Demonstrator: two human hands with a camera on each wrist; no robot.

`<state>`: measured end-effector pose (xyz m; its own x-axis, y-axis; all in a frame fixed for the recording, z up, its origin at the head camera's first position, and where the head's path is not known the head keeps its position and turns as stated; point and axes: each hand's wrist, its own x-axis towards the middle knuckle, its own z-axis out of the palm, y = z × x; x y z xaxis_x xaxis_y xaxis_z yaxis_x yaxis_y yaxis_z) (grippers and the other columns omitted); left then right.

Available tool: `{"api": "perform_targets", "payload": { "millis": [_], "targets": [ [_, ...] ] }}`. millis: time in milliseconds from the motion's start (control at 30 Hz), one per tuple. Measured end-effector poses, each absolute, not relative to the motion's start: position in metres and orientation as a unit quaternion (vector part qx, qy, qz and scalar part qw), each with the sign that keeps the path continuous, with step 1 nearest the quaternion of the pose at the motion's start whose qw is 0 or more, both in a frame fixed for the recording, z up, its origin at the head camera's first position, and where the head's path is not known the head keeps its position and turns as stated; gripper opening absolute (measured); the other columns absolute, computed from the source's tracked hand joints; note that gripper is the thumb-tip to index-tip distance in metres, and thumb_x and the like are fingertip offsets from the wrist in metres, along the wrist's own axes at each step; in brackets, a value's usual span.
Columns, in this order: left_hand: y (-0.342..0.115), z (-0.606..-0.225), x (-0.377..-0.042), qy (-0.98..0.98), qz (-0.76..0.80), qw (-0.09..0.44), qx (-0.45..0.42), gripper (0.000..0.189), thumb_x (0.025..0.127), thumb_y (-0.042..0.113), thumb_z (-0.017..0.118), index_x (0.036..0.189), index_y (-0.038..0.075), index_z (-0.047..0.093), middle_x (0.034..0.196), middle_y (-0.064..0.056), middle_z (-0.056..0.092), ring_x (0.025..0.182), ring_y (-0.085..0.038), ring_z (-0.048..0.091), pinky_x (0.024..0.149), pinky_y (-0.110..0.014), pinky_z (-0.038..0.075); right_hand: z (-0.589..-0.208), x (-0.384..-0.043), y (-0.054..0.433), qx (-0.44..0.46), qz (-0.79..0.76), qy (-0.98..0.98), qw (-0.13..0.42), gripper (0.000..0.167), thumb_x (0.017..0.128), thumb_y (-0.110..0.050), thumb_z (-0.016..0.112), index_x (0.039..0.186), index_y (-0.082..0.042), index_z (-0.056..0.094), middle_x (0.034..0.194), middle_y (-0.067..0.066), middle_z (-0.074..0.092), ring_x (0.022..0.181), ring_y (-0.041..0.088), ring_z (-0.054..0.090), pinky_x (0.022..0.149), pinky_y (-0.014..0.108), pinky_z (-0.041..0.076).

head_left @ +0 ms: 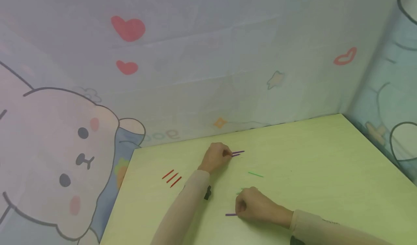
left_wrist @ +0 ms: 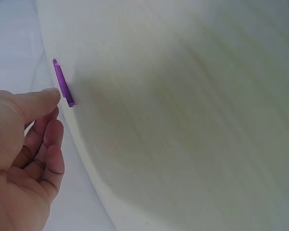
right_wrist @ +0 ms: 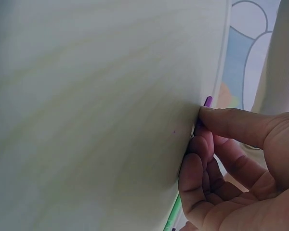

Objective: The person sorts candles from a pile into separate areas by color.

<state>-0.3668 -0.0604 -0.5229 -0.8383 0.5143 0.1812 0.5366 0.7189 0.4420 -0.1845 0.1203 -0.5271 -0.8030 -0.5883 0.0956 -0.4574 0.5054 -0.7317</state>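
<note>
My left hand [head_left: 216, 157] is at the far side of the table, its thumb and index fingertip right beside two thin purple sticks [head_left: 238, 152]. In the left wrist view a purple stick [left_wrist: 63, 84] shows in full just past the thumb tip, and the other fingers are loosely bent. Nearer the front edge, my right hand [head_left: 255, 205] pinches another purple stick [head_left: 230, 214] between thumb and fingers; one end [right_wrist: 208, 101] pokes out past the thumb. A green stick [right_wrist: 172, 211] lies below its curled fingers in the right wrist view.
Three red sticks [head_left: 171, 178] lie side by side at the left. One green stick [head_left: 256, 174] lies between my hands, and more green [head_left: 243, 189] peeks out behind the right hand. A cloth wall with printed hearts [head_left: 128, 29] stands along the table's [head_left: 325, 158] back edge.
</note>
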Motion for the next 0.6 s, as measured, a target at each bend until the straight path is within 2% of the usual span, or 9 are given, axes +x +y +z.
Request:
{"api": "perform_targets", "payload": {
  "millis": [333,600],
  "targets": [
    [-0.061,-0.511,-0.354,-0.919,-0.262,0.021,-0.293,0.007,0.099,0.005,0.083,0.104,0.009,0.087,0.108,-0.005,0.082,0.101,-0.019,0.076,0.092,-0.029,0.062,-0.533,-0.188,0.12,-0.331,-0.393,0.857,0.045,0.017,0.08,0.006,0.078,0.078,-0.011,0.081,0.073,-0.013,0.071,0.071,-0.004,0.058,0.064,0.022,0.054],
    [-0.053,-0.509,-0.34,-0.904,-0.282,-0.005,-0.321,0.007,0.101,0.01,0.083,0.105,0.013,0.088,0.106,0.001,0.082,0.094,-0.008,0.072,0.086,-0.021,0.059,-0.538,-0.19,0.12,-0.332,-0.394,0.855,0.052,0.014,0.08,0.005,0.079,0.081,-0.008,0.08,0.075,-0.005,0.074,0.07,-0.003,0.058,0.065,0.021,0.055]
  ]
}}
